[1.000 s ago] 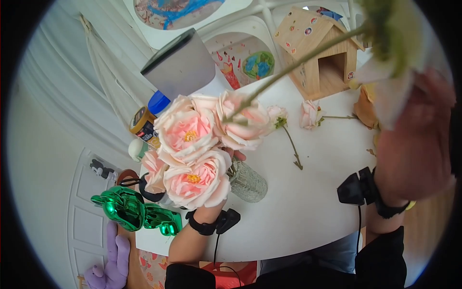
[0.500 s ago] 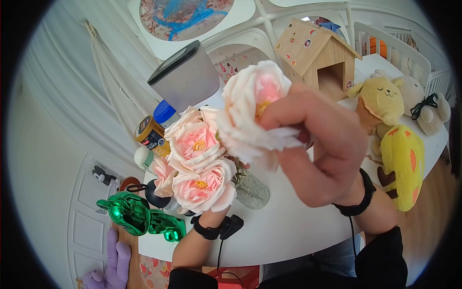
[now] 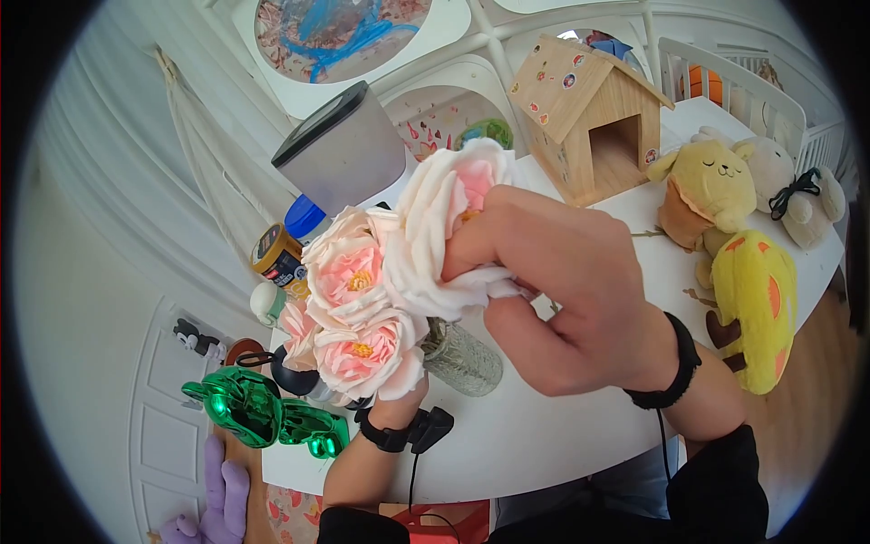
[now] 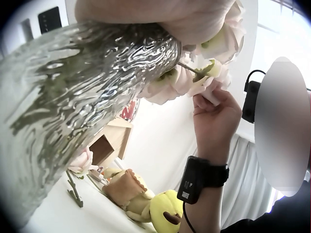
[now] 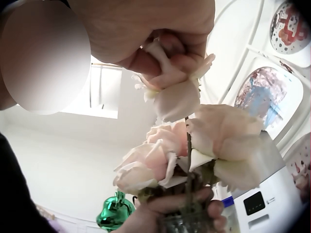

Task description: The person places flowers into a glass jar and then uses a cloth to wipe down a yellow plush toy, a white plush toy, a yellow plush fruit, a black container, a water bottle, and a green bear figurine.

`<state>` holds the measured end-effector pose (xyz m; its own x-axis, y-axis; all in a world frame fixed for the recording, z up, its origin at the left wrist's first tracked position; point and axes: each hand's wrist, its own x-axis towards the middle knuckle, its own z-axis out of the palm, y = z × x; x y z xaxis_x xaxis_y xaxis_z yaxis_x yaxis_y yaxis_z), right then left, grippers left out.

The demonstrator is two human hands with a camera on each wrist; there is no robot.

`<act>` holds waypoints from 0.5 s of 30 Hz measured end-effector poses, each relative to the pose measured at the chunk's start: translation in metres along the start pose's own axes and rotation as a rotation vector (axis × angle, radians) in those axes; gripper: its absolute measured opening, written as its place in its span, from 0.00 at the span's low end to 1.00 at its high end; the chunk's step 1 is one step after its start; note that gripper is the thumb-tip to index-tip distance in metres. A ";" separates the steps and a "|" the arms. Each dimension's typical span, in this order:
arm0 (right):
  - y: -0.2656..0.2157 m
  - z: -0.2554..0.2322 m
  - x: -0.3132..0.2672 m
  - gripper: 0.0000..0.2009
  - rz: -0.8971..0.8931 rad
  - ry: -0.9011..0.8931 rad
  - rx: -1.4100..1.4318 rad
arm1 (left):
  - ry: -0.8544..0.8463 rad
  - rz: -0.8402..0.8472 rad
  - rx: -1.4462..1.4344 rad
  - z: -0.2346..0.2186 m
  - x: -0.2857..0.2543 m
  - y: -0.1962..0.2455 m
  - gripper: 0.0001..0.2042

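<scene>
In the head view my right hand [image 3: 580, 290] pinches the bloom of a pale pink rose [image 3: 421, 258] between thumb and fingers. Its stem [image 5: 189, 145] runs down among the other stems at the vase mouth in the right wrist view. Several open pink roses [image 3: 353, 272] with yellow centres stand bunched just left of it. Below them a textured clear glass vase [image 3: 467, 363] leans on a slant. My left hand [image 4: 160, 14] grips the vase around its neck; in the head view the blooms mostly hide that hand.
A loose rose [image 4: 83, 160] lies on the white table [image 3: 544, 444]. Behind stand a wooden toy house [image 3: 562, 118] and a grey container [image 3: 349, 150]. A shiny green figure [image 3: 245, 408] and a jar [image 3: 279, 254] are at left, plush toys [image 3: 757, 308] at right.
My right hand has come from the far right to the bunch, turning the rose from stem-forward to stem-down. It has since moved slightly left. My left hand stays at the vase.
</scene>
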<state>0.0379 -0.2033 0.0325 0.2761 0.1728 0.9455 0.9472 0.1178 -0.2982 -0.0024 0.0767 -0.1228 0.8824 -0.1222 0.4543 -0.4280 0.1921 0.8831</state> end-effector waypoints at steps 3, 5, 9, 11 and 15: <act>0.005 -0.006 0.001 0.13 -0.013 -0.022 -0.010 | 0.013 -0.002 0.043 0.003 0.008 -0.002 0.25; 0.005 -0.006 0.002 0.13 -0.128 -0.089 0.100 | 0.026 -0.002 0.072 0.011 -0.001 0.005 0.24; -0.001 -0.003 -0.006 0.11 -0.086 -0.301 0.137 | 0.050 -0.001 0.135 -0.005 -0.009 0.003 0.24; 0.010 0.006 -0.010 0.11 -0.051 -0.255 0.109 | 0.053 0.002 0.171 -0.001 0.006 0.002 0.24; 0.016 0.010 -0.011 0.11 0.015 -0.156 0.045 | 0.063 0.017 0.243 -0.004 -0.018 0.002 0.24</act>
<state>0.0482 -0.1940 0.0167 0.2580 0.3241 0.9102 0.9342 0.1568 -0.3206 -0.0182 0.0828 -0.1301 0.8817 -0.0588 0.4682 -0.4710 -0.0469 0.8809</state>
